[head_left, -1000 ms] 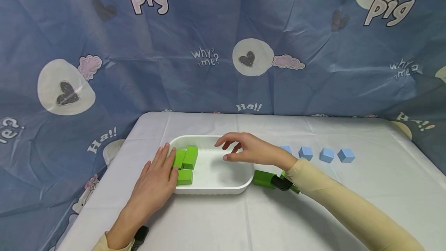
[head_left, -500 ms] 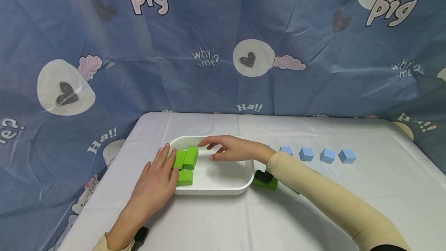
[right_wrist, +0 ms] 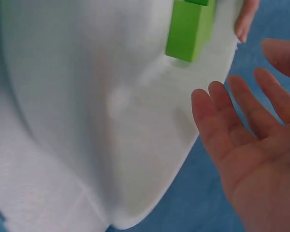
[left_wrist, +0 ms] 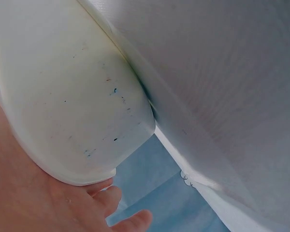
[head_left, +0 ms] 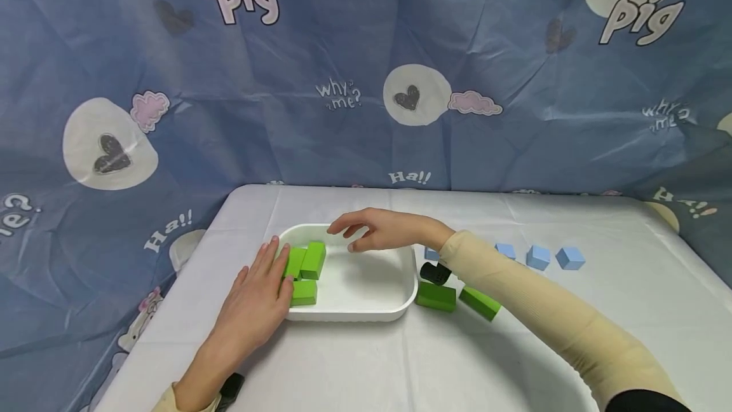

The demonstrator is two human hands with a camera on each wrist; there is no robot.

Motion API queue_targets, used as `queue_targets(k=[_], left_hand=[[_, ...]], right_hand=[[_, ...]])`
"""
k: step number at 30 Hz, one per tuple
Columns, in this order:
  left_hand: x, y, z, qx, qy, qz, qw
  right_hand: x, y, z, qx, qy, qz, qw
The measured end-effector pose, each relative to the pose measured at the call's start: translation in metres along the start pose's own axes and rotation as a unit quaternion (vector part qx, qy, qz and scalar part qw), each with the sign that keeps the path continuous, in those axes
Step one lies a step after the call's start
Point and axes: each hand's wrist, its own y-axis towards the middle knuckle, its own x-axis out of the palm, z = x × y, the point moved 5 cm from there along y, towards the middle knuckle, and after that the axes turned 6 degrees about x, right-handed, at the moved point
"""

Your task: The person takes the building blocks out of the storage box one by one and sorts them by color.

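A white oblong tray (head_left: 349,316) stands on the table, with several green blocks (head_left: 312,260) at its left end. My left hand (head_left: 254,297) lies with straight fingers over the tray's left rim, close to those blocks. In the left wrist view that hand (left_wrist: 43,203) rests along the edge of the tray (left_wrist: 82,111). Above the tray's back part hovers my right hand (head_left: 380,229), fingers loosely bent, holding nothing. The right wrist view shows the same hand (right_wrist: 256,130) with its palm bare and fingers spread, apart from a green block (right_wrist: 183,34).
Right of the tray lie two more green blocks, one (head_left: 436,296) by its rim and one (head_left: 480,302) slanted. Behind them is a row of blue cubes (head_left: 537,257), partly covered by the right sleeve (head_left: 532,304). A patterned blue cloth (head_left: 343,145) hangs behind the table.
My right hand has moved left over the tray, then slightly up and back. Its arm now uncovers both green blocks at the right. The left hand has stayed put.
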Motion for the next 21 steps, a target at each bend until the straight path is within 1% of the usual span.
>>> queue_targets(k=[3, 11, 17, 21], left_hand=[[0.0, 0.0, -0.002, 0.002, 0.0, -0.003, 1.0], [-0.002, 0.001, -0.003, 0.007, 0.002, 0.001, 1.0], [-0.001, 0.001, -0.003, 0.006, 0.002, 0.0, 1.0], [0.0, 0.001, -0.002, 0.005, 0.001, 0.0, 1.0]], right_hand=[[0.001, 0.007, -0.005, -0.004, -0.009, 0.0, 1.0], [0.01, 0.032, -0.007, -0.021, -0.006, -0.006, 1.0], [0.02, 0.045, 0.0, -0.018, -0.019, -0.011, 1.0], [0.029, 0.05, 0.003, -0.007, -0.017, -0.025, 1.0]])
